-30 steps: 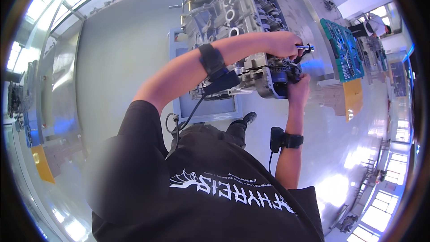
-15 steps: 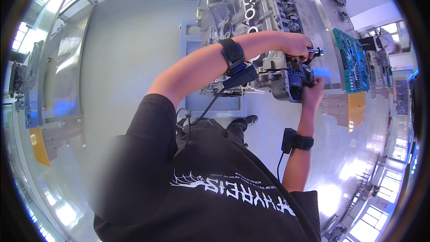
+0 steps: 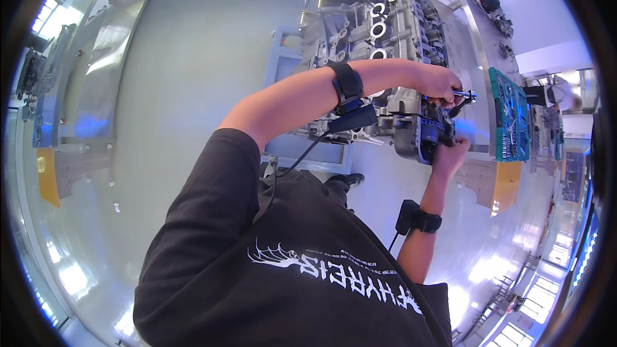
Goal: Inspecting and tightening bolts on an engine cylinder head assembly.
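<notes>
My left hand (image 3: 441,85) reaches across the engine and is closed around the handle of a shiny ratchet wrench (image 3: 471,97). The ratchet head points out past the right side of the engine, and a dark part slants down from it. Under it sits the dark end section of the engine block (image 3: 411,133), with black and bluish parts inside. At that section's near right corner is my right hand (image 3: 452,154), fingers bent in against the engine. What those fingers grip is too small to make out. Both wrists wear black straps with small boxes.
The engine's bare metal body (image 3: 350,38) rests on a grey-blue frame (image 3: 277,64). To the right, a green tool case (image 3: 509,115) lies open with sockets and tools. Dark engine parts (image 3: 485,0) lie on a far-right bench. Another person (image 3: 556,94) is at the far right.
The whole view has shifted, so engine, hands and tool case appear lower and farther right. My left hand keeps its hold on the ratchet; the right hand stays at the engine's near corner.
</notes>
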`<move>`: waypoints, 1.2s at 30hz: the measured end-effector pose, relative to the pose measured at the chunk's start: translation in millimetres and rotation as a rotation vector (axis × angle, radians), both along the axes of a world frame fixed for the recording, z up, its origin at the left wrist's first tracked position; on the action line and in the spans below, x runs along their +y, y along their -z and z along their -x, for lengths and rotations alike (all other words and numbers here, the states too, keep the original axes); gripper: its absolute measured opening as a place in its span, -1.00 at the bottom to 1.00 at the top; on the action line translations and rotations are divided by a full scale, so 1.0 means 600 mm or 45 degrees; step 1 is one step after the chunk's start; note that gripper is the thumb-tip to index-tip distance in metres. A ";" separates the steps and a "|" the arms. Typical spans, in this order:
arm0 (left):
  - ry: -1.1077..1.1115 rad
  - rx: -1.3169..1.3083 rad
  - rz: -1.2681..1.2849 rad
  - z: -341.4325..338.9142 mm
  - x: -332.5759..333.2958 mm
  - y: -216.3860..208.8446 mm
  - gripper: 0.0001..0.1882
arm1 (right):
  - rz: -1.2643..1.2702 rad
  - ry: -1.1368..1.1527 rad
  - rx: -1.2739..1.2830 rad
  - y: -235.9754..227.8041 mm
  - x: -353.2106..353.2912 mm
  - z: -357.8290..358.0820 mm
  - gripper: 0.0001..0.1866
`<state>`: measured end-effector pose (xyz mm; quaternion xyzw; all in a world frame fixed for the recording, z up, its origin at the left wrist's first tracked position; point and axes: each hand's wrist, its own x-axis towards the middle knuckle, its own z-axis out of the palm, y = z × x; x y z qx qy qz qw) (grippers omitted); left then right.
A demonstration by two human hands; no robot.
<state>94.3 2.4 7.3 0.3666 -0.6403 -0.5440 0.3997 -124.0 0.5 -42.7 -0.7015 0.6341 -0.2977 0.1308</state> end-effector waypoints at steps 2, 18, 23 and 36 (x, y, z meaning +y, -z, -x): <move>0.011 0.028 -0.028 0.001 -0.002 0.001 -0.83 | 0.002 -0.032 -0.131 0.005 -0.002 0.004 -0.57; 0.068 -0.046 0.003 -0.005 0.013 -0.016 -0.86 | 0.051 -0.051 0.049 0.021 -0.021 0.019 -0.60; 0.069 0.017 -0.028 -0.007 0.011 -0.011 -0.86 | -0.002 -0.086 0.050 0.004 -0.011 0.009 -0.62; 0.081 0.023 -0.003 -0.007 0.012 -0.007 -0.86 | 0.039 -0.157 0.046 0.005 -0.008 0.011 -0.60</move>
